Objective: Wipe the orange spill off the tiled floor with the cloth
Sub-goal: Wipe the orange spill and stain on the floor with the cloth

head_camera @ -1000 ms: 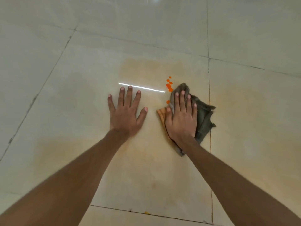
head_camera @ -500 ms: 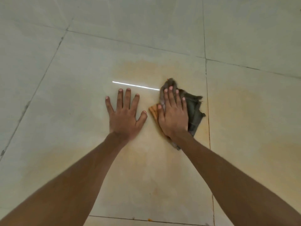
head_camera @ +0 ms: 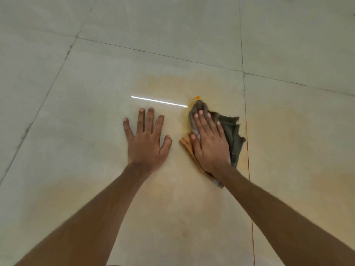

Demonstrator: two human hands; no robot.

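Head view: nearest the camera, two bare forearms are seen reaching forward from the lower corners over the tiled floor (head_camera: 80, 116). The left forearm (head_camera: 92, 217) is angled up from the lower left, the right forearm (head_camera: 284, 214) from the lower right.

Further on, the left hand (head_camera: 147, 144) is laid flat on the bare tile, palm down. Its fingers are straight and spread apart, and nothing is held in it. Just beside it, but not touching it, the right hand (head_camera: 210, 144) is pressed palm down on the cloth (head_camera: 233, 135), with the fingers straight and close together, not curled round the fabric.

The cloth is crumpled and grey-green and lies on the floor under that hand. An orange-stained edge (head_camera: 185, 143) is exposed beside the thumb, frayed folds stick out to the right, and a bunched tip reaches past the fingertips. A grout line (head_camera: 246, 131), tinted orange, runs just to the right of the cloth.

Just beyond the cloth's far tip, a small bright drop of the orange spill (head_camera: 196, 97) is seen on the tile, and a thin wet orange film runs along the cloth's left side. A faint orange tint is spread over the tile around both hands. A thin white light reflection (head_camera: 159, 101) is stretched across the tile past the left fingertips. Beyond it, pale tiles are crossed by another grout seam (head_camera: 172, 56).
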